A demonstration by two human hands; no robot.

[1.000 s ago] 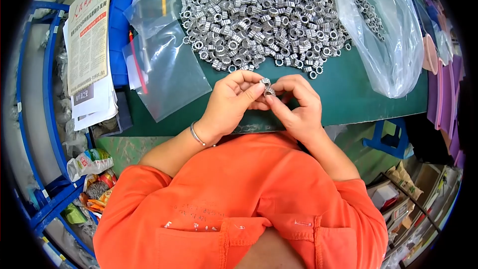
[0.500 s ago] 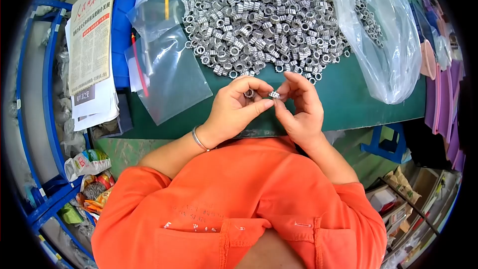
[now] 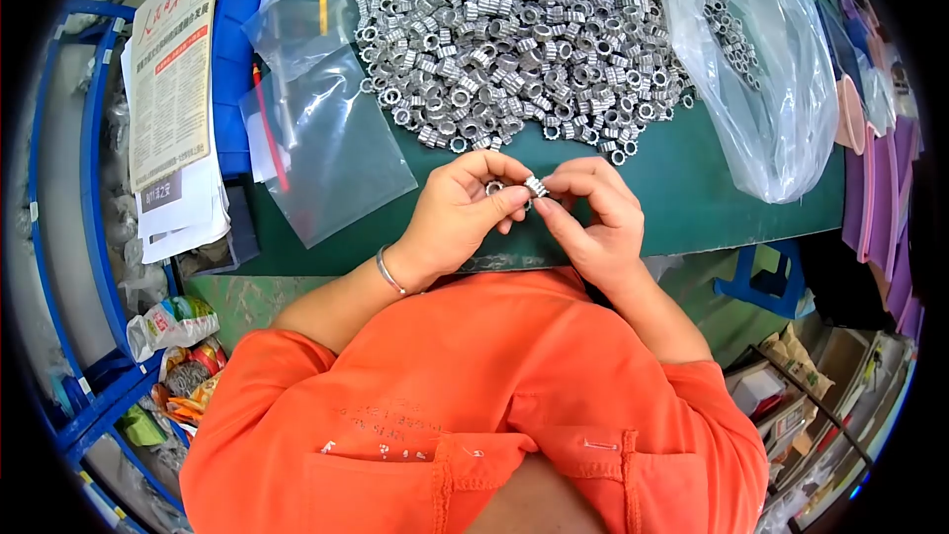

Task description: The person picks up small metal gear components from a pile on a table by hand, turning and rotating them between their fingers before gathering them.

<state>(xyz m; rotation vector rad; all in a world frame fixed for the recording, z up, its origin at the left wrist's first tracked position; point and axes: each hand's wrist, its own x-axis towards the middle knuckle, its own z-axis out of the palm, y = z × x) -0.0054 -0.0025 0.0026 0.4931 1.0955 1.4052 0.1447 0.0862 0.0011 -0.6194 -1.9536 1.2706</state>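
Observation:
Between the fingertips of both hands sits a small silver metal toothed ring (image 3: 536, 186), tilted. My left hand (image 3: 457, 210) is closed, its thumb and forefinger against one side of the ring. A second metal ring (image 3: 494, 188) is tucked in its curled fingers. My right hand (image 3: 598, 213) pinches the other side of the first ring between thumb and fingers. Part of another ring seems to show just below, mostly hidden by the fingers. Beyond the hands, a big heap of the same toothed rings (image 3: 524, 40) lies on the green tabletop (image 3: 682, 188).
A clear plastic bag (image 3: 781, 138) with more rings lies at the right. Flat clear bags (image 3: 336, 148), a red pen (image 3: 267, 129) and a blue bin (image 3: 233, 69) with a newspaper (image 3: 178, 69) are at the left. A blue stool (image 3: 761, 282) stands below the table's right edge.
The ring between the fingertips has tilted and shifted slightly left. My right fingers have closed lower over it, and the left fingertips have shifted a little.

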